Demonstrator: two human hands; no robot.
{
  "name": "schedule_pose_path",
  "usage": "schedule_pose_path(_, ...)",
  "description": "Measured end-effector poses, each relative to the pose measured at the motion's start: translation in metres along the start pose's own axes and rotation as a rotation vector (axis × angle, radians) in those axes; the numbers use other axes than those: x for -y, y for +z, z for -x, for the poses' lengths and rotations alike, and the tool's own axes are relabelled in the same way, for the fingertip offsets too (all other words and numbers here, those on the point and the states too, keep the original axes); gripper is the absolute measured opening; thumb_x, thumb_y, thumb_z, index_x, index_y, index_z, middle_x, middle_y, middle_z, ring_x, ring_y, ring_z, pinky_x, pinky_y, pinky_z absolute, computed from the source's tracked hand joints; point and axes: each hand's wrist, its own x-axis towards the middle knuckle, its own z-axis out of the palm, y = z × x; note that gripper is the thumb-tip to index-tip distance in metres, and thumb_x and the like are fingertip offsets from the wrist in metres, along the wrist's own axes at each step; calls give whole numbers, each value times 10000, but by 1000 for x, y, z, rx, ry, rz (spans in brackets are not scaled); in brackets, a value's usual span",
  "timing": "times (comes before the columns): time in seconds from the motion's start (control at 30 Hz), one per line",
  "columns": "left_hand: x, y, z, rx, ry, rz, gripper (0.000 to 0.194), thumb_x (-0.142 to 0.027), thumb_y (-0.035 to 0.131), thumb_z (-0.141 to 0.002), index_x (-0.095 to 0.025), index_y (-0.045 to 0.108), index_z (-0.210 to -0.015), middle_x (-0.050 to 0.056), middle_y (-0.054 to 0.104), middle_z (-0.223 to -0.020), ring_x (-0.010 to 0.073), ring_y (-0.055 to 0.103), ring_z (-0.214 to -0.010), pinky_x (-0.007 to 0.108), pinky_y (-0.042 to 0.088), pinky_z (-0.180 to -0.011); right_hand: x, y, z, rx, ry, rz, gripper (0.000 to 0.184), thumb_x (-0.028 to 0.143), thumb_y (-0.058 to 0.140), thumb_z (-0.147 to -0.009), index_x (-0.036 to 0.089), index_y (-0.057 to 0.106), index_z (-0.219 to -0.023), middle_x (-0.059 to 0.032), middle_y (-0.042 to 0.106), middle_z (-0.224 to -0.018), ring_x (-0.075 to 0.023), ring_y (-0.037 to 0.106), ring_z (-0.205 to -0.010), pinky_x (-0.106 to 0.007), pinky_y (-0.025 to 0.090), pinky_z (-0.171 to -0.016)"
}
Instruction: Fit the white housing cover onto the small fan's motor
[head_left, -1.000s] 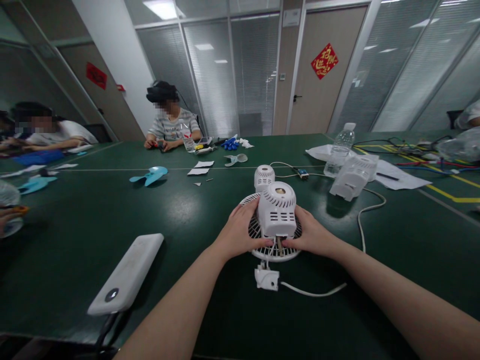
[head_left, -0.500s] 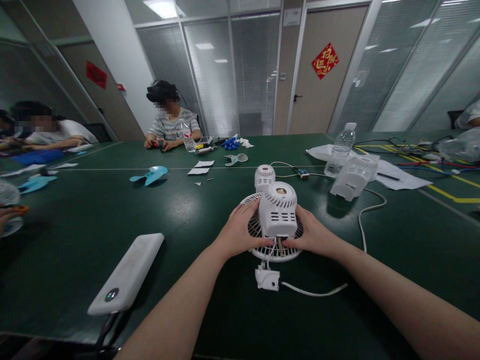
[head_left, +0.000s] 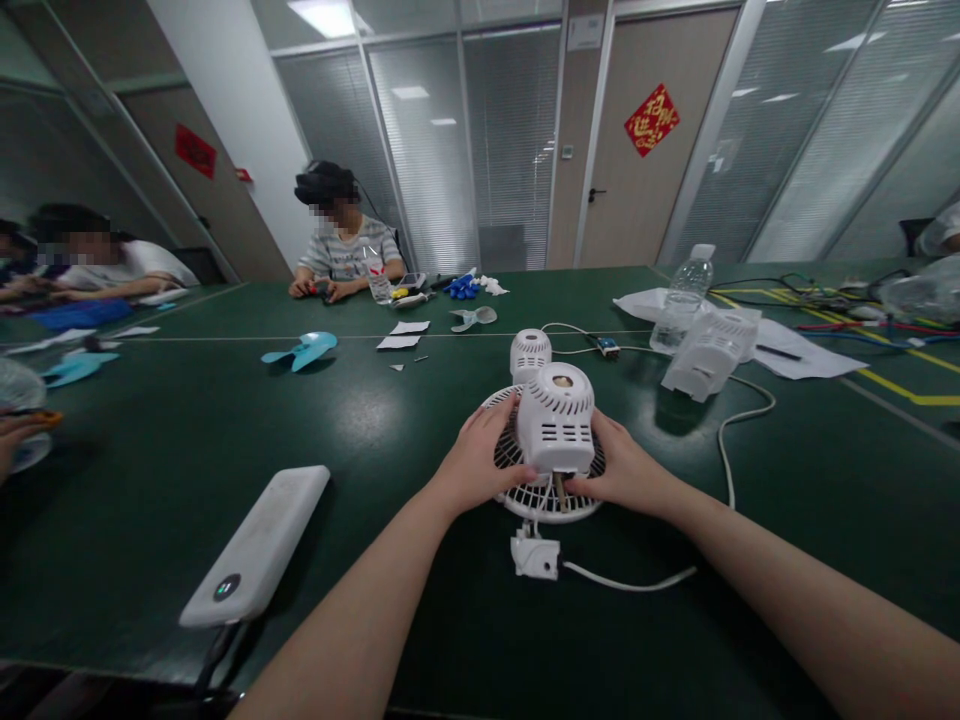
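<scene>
A white fan motor housing with slotted vents stands on a round white fan grille, which lies on the table. My left hand is curved around the housing's left side, thumb near its lower front edge. On the opposite side, my right hand grips the housing with its thumb at the lower front. A tan strip hangs below the housing between my thumbs. In front of the grille lies a small white plastic piece with wires and a cable. Another white housing stands just behind.
On the green table lie a white power bank, a blue fan blade and paper pieces. A clear bottle and a translucent white housing stand at right. Other people sit at far left.
My left thumb has shifted slightly leftward along the housing's lower edge. The housing and grille stay practically in place.
</scene>
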Motion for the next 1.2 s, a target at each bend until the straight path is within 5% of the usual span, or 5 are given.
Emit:
schedule_pose_path(0.17, 14, 2, -2, -177, -54, 160, 623, -503, 454, -912, -220, 324, -1452, 89, 440, -1462, 253, 410, -1350, 429, 311, -1135, 4, -2, -1, -4, 5, -73, 995, 478, 776, -645, 229, 259, -1458, -128, 416, -1434, -369, 375, -1337, -623, 229, -1115)
schedule_pose_path(0.33, 38, 5, -7, -388, -287, 194, 380, -394, 494, -905, -217, 574, -1232, 59, 644, -1197, 202, 594, -1137, 377, 434, -1032, 12, -7, 2, -2, 22, -124, 993, 435, 792, -637, 224, 267, -1454, -135, 439, -1414, -352, 413, -1316, -594, 269, -1114)
schedule_pose_path(0.6, 60, 9, -6, -366, -390, 250, 318, -296, 550, -857, -210, 623, -1154, 64, 687, -1113, 204, 647, -1030, 400, 492, -958, 12, -25, 27, -37, 91, -45, 953, 422, 792, -618, 199, 305, -1406, -133, 530, -1311, -335, 522, -1211, -519, 382, -1061)
schedule_pose_path(0.97, 56, 5, -3, -287, -413, 250, 322, -306, 547, -864, -229, 614, -1170, 65, 682, -1132, 217, 647, -1039, 414, 512, -937, -61, -90, 132, -232, 506, -69, 688, 397, 776, -590, 240, 457, -1179, -238, 622, -1129, -366, 618, -1057, -464, 472, -918)
schedule_pose_path(1.2, 55, 5, -1, -269, -415, 243, 324, -319, 540, -874, -236, 606, -1180, 69, 670, -1157, 230, 639, -1055, 433, 504, -946, -123, -139, 184, -277, 651, -89, 917, 570, 822, -483, 252, 428, -1247, -276, 566, -1207, -377, 577, -1114, -458, 428, -942)
